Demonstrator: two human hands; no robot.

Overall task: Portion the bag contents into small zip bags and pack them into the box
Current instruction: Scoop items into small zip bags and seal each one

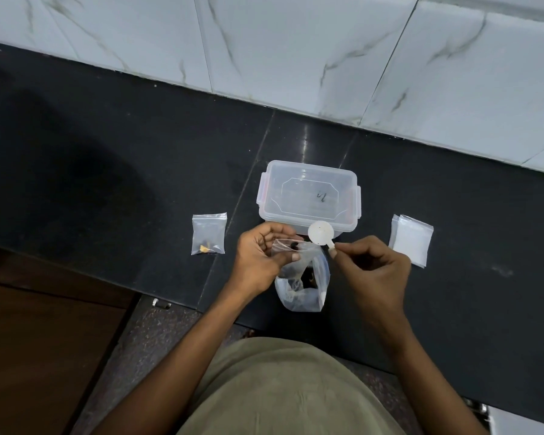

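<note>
Lidded clear box (308,197) stands behind open source bag (302,285); filled zip bag (209,233) left, empty bags (411,240) right.

On the worktop (107,152) I see the lidded box (308,196) lying farthest back, by the wall. The large bag (302,290) stands in front of it, nearest me. A filled zip bag (209,233) lies left of the box; a stack of empty zip bags (411,240) lies right.

My left hand (261,262) and right hand (374,268) meet between box and large bag.
</note>
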